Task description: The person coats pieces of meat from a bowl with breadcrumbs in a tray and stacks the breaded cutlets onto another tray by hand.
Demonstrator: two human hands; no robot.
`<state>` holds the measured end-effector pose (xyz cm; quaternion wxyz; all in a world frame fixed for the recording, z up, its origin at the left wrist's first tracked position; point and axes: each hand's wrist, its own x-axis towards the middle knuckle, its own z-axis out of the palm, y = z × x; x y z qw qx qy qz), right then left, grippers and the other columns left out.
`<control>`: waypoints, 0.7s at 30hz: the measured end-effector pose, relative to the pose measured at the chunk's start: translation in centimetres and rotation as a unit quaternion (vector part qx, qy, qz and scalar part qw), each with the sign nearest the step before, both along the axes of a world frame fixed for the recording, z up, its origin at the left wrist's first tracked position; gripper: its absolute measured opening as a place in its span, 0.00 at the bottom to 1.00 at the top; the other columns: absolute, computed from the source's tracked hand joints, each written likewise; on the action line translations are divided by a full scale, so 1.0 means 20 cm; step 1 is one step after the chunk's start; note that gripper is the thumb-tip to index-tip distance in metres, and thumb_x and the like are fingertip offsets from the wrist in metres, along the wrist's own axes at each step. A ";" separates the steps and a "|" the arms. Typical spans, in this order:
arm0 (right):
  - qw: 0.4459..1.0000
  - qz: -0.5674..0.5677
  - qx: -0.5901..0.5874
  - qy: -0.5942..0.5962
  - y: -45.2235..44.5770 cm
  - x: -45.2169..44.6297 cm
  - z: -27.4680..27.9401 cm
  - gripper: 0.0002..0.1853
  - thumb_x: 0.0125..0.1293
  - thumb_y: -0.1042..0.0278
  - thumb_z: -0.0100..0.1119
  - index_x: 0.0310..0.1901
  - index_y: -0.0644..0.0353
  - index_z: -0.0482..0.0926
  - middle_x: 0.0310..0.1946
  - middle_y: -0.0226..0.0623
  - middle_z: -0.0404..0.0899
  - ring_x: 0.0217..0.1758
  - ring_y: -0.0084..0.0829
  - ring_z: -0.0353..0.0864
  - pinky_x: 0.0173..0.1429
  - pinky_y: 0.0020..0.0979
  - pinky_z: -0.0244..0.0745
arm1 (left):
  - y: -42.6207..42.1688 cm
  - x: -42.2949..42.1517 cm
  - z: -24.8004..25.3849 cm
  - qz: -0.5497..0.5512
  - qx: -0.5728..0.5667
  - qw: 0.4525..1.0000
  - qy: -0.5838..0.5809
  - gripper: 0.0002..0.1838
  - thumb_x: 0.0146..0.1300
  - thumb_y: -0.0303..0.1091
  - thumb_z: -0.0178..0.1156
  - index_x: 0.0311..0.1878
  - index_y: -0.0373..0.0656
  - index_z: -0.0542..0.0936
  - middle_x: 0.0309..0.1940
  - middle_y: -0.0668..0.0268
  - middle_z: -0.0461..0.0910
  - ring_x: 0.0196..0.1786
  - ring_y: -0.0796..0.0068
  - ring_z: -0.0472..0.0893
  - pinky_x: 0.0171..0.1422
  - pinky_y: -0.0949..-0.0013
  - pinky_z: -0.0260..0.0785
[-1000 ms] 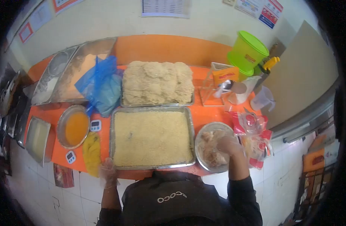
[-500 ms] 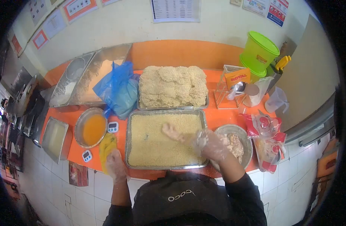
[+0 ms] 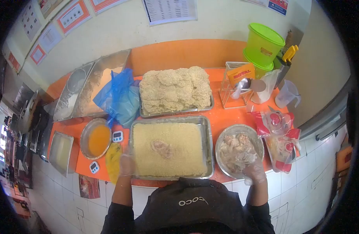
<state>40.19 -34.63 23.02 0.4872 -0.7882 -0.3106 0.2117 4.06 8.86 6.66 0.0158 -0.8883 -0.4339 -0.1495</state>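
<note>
A piece of raw meat [image 3: 162,149] lies on the crumbs in the large metal tray [image 3: 209,148]. My left hand [image 3: 127,165], in a clear glove, is at the tray's left edge; motion smears its fingers. At the lower right rim of the round metal bowl [image 3: 218,146] is my gloved right hand [image 3: 254,172], touching the pale plastic over the raw meat pieces [image 3: 242,140]. What its fingers do there cannot be made out. Behind the crumb tray, coated pieces [image 3: 175,89] are heaped on a second tray.
Left stand a bowl of orange liquid [image 3: 97,136], a metal pan [image 3: 62,152], two timers [image 3: 117,136], a yellow cloth [image 3: 114,158] and a blue bag [image 3: 119,97]. Right are red-and-white packets [image 3: 275,123], a wire rack [image 3: 226,91], a plastic jug [image 3: 286,94] and green tubs [image 3: 265,45].
The meat piece now lies on the crumbs. My right hand has moved from above the tray to the bowl at the right. My left hand has moved up to the tray's left edge.
</note>
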 end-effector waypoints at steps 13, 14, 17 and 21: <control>0.997 -0.014 -0.032 -0.072 0.02 -0.03 0.06 0.32 0.47 0.81 0.66 0.58 0.62 0.71 0.53 0.40 0.77 0.58 0.36 0.75 0.63 0.36 0.69 | -0.39 0.39 0.41 -0.059 -0.242 0.968 0.000 0.37 0.57 0.54 0.60 0.62 0.33 0.70 0.46 0.41 0.78 0.51 0.44 0.77 0.58 0.55 0.69; 0.994 0.007 -0.027 -0.102 0.03 -0.03 0.05 0.32 0.47 0.82 0.67 0.58 0.62 0.71 0.53 0.40 0.77 0.58 0.35 0.75 0.63 0.36 0.69 | -0.38 0.40 0.41 -0.071 -0.240 0.965 -0.072 0.36 0.57 0.53 0.59 0.62 0.34 0.70 0.45 0.41 0.79 0.50 0.44 0.78 0.57 0.56 0.70; 0.993 0.008 -0.035 -0.114 -0.01 -0.03 0.03 0.33 0.46 0.81 0.67 0.58 0.62 0.70 0.53 0.40 0.77 0.58 0.35 0.74 0.63 0.36 0.70 | -0.35 0.57 0.59 -0.225 -0.169 0.946 -0.159 0.32 0.61 0.49 0.55 0.62 0.36 0.71 0.55 0.41 0.74 0.60 0.48 0.73 0.65 0.51 0.63; 0.985 -0.001 -0.086 -0.150 -0.03 -0.04 0.09 0.32 0.47 0.79 0.68 0.58 0.61 0.71 0.53 0.40 0.77 0.58 0.37 0.74 0.63 0.36 0.69 | -0.36 0.78 0.34 -0.180 0.120 0.974 0.071 0.33 0.62 0.50 0.51 0.65 0.36 0.68 0.69 0.45 0.59 0.74 0.50 0.55 0.73 0.39 0.43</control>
